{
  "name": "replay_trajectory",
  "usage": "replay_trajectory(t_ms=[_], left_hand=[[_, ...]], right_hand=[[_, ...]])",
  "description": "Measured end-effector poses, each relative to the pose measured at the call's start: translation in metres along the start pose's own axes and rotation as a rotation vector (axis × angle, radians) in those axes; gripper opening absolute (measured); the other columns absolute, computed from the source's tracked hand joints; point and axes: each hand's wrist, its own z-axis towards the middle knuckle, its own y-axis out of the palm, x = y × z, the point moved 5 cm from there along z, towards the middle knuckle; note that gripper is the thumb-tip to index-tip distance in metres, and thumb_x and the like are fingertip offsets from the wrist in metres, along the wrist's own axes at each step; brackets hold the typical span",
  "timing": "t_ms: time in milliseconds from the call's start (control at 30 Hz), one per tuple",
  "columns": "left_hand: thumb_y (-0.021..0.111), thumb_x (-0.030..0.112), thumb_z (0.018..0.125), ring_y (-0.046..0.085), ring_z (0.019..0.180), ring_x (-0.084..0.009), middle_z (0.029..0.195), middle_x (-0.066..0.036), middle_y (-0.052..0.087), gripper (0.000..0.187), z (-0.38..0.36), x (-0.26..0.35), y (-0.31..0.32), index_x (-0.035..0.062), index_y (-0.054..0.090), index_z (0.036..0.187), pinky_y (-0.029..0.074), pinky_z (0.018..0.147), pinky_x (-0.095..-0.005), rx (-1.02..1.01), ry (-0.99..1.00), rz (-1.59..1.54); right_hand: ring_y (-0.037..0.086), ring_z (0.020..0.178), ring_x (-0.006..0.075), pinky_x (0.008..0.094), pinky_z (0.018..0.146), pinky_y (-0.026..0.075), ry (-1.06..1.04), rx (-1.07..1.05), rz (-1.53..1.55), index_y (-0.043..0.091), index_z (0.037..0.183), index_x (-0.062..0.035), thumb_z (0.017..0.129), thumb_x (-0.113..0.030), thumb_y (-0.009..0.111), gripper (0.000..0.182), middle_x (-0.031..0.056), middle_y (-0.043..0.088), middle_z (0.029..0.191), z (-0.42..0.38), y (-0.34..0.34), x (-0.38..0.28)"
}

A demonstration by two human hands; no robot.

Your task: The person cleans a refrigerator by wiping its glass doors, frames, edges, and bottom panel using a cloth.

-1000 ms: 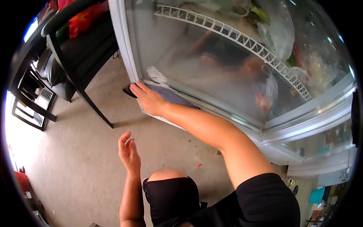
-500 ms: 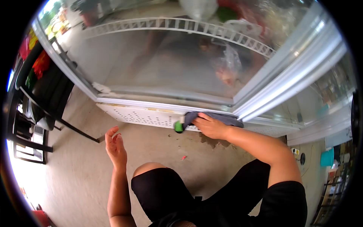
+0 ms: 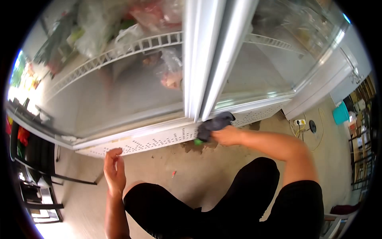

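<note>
My right hand (image 3: 226, 135) grips a dark grey cloth (image 3: 215, 124) with a bit of green at its lower edge. The cloth lies against the perforated white base panel (image 3: 159, 140) of a glass-door fridge, just below where the two doors meet. Some of the right fingers are hidden by the cloth. My left hand (image 3: 114, 171) is raised with loosely bent fingers and nothing in it, near the left end of the panel.
Above are the fridge's white door frames (image 3: 195, 59), with bagged items on a wire shelf (image 3: 115, 55) behind the glass. Black chairs (image 3: 36, 159) stand at left. A wet patch (image 3: 199, 146) and a small red scrap (image 3: 174, 173) are on the floor. A power strip (image 3: 299, 122) and teal bucket (image 3: 341, 113) are at right.
The view has swung to the right, bringing more of the right door into sight. My right hand and the bunched cloth have moved right along the panel. The left hand stays raised.
</note>
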Motion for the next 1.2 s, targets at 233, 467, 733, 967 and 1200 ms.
replay_trajectory(t_ms=[233, 467, 733, 967, 1200], left_hand=[[0.055, -0.008, 0.08, 0.057, 0.086, -0.0194, 0.094, -0.011, 0.058, 0.02, 0.003, 0.037, 0.086, -0.0004, 0.058, 0.099, 0.046, 0.075, -0.0275, -0.445, 0.05, -0.007], [0.064, 0.005, 0.081, 0.053, 0.106, -0.0246, 0.121, -0.014, 0.048, 0.054, -0.027, 0.076, 0.267, 0.005, 0.041, 0.13, 0.048, 0.086, -0.0337, -0.958, 0.084, -0.106], [0.063, 0.015, 0.086, 0.055, 0.107, -0.0229, 0.12, -0.016, 0.051, 0.056, -0.079, 0.125, 0.42, -0.0036, 0.036, 0.131, 0.05, 0.086, -0.0333, -1.04, -0.246, -0.383], [0.057, 0.004, 0.088, 0.058, 0.095, -0.0184, 0.11, -0.011, 0.055, 0.04, -0.09, 0.123, 0.449, -0.0012, 0.038, 0.123, 0.051, 0.082, -0.0314, -0.827, -0.45, -0.639], [0.057, 0.008, 0.089, 0.053, 0.106, -0.0175, 0.12, -0.01, 0.05, 0.045, -0.078, 0.096, 0.404, 0.0008, 0.036, 0.129, 0.049, 0.085, -0.0326, -1.088, -0.433, -0.635]], right_hand=[[0.057, 0.091, 0.0269, 0.0401, 0.072, 0.048, 0.789, 0.157, -0.098, 0.061, 0.09, -0.0062, 0.074, -0.003, 0.051, 0.018, 0.0115, 0.057, 0.087, -0.213, -0.032, 0.064], [0.061, 0.088, 0.02, 0.0333, 0.079, 0.048, 1.503, 0.855, 1.268, 0.06, 0.103, -0.0003, 0.083, 0.003, 0.047, 0.024, 0.0082, 0.064, 0.096, -0.271, -0.057, 0.058], [0.059, 0.098, 0.0167, 0.0316, 0.085, 0.048, 0.859, 1.01, 2.114, 0.054, 0.12, 0.0015, 0.09, -0.012, 0.054, 0.033, 0.0079, 0.061, 0.109, -0.209, -0.034, 0.033], [0.057, 0.105, 0.0235, 0.0364, 0.091, 0.046, 0.58, 1.315, 2.364, 0.039, 0.133, -0.0038, 0.092, -0.028, 0.052, 0.049, 0.0121, 0.054, 0.121, -0.205, 0.019, 0.023], [0.057, 0.105, 0.0229, 0.0361, 0.09, 0.047, 0.93, 0.895, 2.099, 0.038, 0.135, -0.005, 0.082, 0.003, 0.058, 0.058, 0.0103, 0.057, 0.117, -0.186, 0.016, 0.017]])
